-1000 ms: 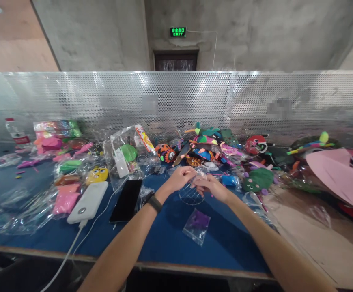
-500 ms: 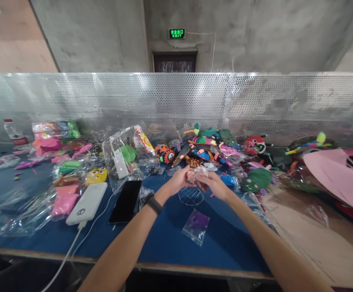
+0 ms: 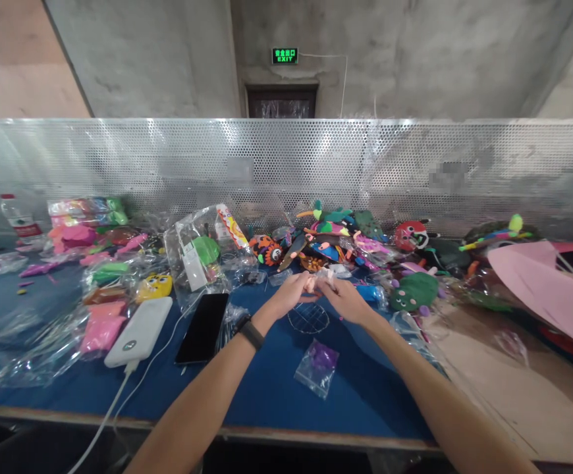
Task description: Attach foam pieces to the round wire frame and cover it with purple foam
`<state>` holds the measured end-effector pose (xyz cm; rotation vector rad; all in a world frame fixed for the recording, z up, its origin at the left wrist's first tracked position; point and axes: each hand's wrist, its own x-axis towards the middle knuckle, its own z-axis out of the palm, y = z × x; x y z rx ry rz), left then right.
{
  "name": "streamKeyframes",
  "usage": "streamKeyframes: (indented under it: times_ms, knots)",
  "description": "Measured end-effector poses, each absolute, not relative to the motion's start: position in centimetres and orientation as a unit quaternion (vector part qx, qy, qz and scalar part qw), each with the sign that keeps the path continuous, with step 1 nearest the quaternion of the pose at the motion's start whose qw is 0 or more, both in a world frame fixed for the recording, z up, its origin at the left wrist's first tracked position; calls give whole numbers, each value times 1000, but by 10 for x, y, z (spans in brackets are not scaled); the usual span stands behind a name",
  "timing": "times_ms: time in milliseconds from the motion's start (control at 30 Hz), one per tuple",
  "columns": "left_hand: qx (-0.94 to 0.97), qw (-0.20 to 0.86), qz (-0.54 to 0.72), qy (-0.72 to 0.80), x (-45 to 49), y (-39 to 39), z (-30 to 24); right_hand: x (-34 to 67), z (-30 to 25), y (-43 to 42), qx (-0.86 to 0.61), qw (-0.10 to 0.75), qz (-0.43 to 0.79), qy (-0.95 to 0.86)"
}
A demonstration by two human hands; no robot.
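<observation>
"Over the blue table (image 3: pixel 267 405), how do the hands stand?"

"Left hand (image 3: pixel 291 295) and right hand (image 3: pixel 346 301) close together, fingers of both clamped on a pale pinkish lump (image 3: pixel 312 283) in clear plastic. Exact form too small to tell."

"Below them?"

"Round wire mesh (image 3: pixel 308 320); nearer the wearer, a purple packet (image 3: pixel 317 365)."

"Farther out?"

"Black phone (image 3: pixel 202 329), then white power bank (image 3: pixel 139 334), leftward. Heaped bright figures (image 3: pixel 328 245) beyond, before a perforated screen (image 3: pixel 296 158)."

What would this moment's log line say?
left fingers, right fingers: holding pale item | nearby: round grid, purple packet | tabletop: blue
</observation>
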<state>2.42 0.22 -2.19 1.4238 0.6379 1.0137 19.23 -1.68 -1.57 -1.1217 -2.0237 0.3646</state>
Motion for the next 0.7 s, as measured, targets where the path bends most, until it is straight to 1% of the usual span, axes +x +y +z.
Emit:
streamKeyframes:
  times_ms: [67,200,267,400,500,600,700]
  knots:
    - [601,589,456,291,23,4,-20,194,-14,-16,-418,414,202,-783]
    - [567,570,486,342,18,7,-17,198,-14,-13,-371,471,367,-712]
    - [571,570,481,343,18,6,-17,199,-15,-12,-360,481,405,-689]
    - [596,582,450,323,23,-1,-15,197,-15,-11,-365,490,410,-678]
    - [621,571,435,316,26,-4,-15,196,-13,-12,-372,499,404,-671]
    - [621,568,447,305,26,-2,-15,196,-11,-13,-383,507,389,-667]
    - [591,606,463,263,25,1,-15,195,-10,-13,-396,507,374,-668]
